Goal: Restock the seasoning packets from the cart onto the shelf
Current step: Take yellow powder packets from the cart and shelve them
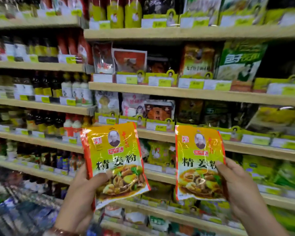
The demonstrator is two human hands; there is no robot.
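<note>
While both hands are raised before the shelving, each grips one yellow seasoning packet upright, printed face toward the camera. Left hand [82,189]: fingers curled behind the left packet [113,160], thumb pressed across its lower front over the printed dish; the packet leans slightly to the right. Right hand [235,188]: thumb laid on the right edge of the right packet [199,160], fingers wrapped behind it; this packet stands nearly vertical. The two packets are held side by side, apart from one another, and in front of the shelf rather than on it. Behind them runs a wooden shelf edge [157,133] carrying yellow price tags [160,127], with further rows of bagged seasonings above and below. To the left, a second bay holds dark sauce bottles [41,86] and white bottles [77,91]. At lower left, a blurred wire structure [12,201] is probably the cart, though motion blur prevents a firm reading. A bracelet or watch band [61,231] shows at the left wrist.
</note>
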